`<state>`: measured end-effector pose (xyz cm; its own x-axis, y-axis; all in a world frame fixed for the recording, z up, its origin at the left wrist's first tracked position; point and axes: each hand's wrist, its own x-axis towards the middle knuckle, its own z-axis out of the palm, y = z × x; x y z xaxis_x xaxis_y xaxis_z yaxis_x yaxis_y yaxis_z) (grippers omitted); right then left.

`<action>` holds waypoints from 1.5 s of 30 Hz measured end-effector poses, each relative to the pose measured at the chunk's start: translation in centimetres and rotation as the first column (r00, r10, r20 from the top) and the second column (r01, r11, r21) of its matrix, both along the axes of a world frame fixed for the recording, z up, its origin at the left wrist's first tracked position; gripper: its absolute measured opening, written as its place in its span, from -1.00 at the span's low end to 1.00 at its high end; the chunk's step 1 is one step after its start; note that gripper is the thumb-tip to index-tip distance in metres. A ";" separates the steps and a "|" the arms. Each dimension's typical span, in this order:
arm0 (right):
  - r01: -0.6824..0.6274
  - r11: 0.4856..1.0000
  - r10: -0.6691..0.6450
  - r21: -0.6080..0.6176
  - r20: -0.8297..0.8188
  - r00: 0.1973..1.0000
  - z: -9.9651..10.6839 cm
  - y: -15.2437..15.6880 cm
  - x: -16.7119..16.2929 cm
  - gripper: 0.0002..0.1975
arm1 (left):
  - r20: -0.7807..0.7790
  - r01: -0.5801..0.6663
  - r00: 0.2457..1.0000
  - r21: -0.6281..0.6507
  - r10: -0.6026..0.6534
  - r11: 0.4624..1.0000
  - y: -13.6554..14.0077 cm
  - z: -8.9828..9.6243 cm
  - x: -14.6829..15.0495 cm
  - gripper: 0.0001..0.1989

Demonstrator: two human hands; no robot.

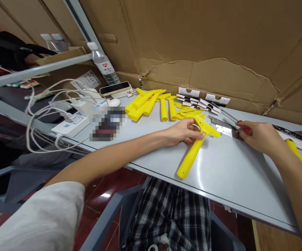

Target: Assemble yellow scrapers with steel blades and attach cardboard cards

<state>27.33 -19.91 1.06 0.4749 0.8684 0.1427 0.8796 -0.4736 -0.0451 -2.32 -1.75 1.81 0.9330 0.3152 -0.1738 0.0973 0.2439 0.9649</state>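
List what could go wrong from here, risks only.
1. Slip: the left grip holds the yellow T-shaped handle close to its head, so the red-handled tool in the right grip might skid into those fingers if pushed against it.
2. Cut or scatter: loose metal strips lie right beside the tool and could nick fingers or get knocked about.
3. Snag: white cables loop past the table edge; catching one could drag the power strip.
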 end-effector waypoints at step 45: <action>-0.033 0.904 0.316 0.426 -0.615 0.722 1.6 0.3 -5.9 -0.55 | -0.039 0.004 0.999 0.058 -0.002 0.998 -0.1 0.1 -0.2 -0.47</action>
<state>21.48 -19.65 2.65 0.4126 0.8945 0.1722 0.6195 -0.1369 -0.7730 -2.53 -1.87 1.91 0.9269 0.3227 -0.1915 0.1357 0.1873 0.9729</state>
